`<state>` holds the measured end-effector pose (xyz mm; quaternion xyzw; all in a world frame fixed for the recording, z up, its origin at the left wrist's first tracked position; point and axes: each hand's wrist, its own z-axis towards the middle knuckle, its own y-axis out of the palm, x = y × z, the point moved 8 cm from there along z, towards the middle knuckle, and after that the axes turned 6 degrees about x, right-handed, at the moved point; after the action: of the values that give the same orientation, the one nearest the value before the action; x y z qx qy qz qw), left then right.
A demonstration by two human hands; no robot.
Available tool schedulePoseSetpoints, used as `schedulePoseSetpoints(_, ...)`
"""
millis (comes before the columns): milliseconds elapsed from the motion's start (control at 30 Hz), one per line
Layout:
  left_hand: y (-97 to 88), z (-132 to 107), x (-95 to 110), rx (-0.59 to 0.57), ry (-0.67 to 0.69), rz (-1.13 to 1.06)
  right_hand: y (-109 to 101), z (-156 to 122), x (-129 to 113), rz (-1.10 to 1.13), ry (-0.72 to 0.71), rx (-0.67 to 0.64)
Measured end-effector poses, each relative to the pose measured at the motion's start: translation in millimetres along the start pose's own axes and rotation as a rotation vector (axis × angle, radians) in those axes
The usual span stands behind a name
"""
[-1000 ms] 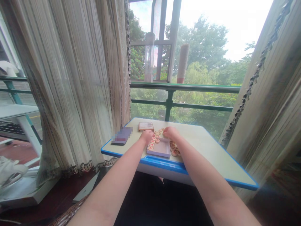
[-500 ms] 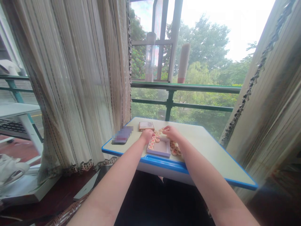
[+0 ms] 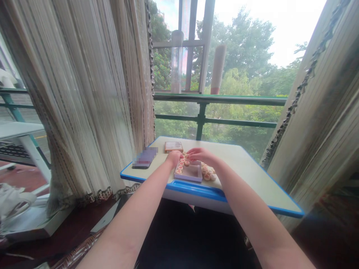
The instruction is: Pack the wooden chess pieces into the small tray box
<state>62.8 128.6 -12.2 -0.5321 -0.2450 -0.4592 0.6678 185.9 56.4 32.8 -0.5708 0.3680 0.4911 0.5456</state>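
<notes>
A small blue-edged table (image 3: 252, 168) stands by the window. On it lies a shallow lilac box (image 3: 190, 173) with a row of round wooden game pieces (image 3: 181, 166) along its left side. More pieces (image 3: 208, 172) lie loose to the right of the box. My left hand (image 3: 174, 157) rests curled at the box's far left corner, touching the pieces there. My right hand (image 3: 198, 154) hovers over the far edge of the box, fingers pinched together on something too small to make out.
A dark phone (image 3: 145, 158) lies at the table's left side. A small wooden box (image 3: 174, 146) sits at the far edge. Striped curtains (image 3: 84, 93) hang left and right. A green railing (image 3: 218, 100) and two tall cylinders (image 3: 176, 61) stand behind.
My right hand has moved left from the loose pieces to above the box's far edge. The view has shifted slightly; my left hand stays at the box corner.
</notes>
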Motion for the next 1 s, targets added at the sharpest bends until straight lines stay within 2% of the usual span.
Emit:
schedulePoseSetpoints(100, -1.0, -1.6, 2.7, -0.002, 0.015, 0.011, -0.1, 1.1, -0.3, -0.031, -0.023, -0.01)
schedulePoseSetpoints(267, -2.9, -4.1, 5.6, 0.0, 0.023, 0.024, -5.7, 6.4, 3.5, 0.004, -0.04, 0.052)
schedulePoseSetpoints(467, -3.2, -4.5, 5.5, 0.001, 0.018, 0.026, -2.9, 9.5, 7.6, 0.103, -0.031, 0.005)
schedulePoseSetpoints(733, -3.4, -3.7, 5.2, 0.006, 0.027, 0.033, -1.1, 3.9, 3.6, 0.124, -0.008, 0.017)
schedulePoseSetpoints(867, -2.6, -2.6, 4.5, 0.007, 0.042, 0.047, 2.3, 2.7, 2.4, 0.038, -0.025, -0.012)
schedulePoseSetpoints(1000, -2.5, -2.3, 5.6, 0.004, 0.056, 0.063, -1.6, 4.6, 2.8, -0.242, -0.069, 0.03)
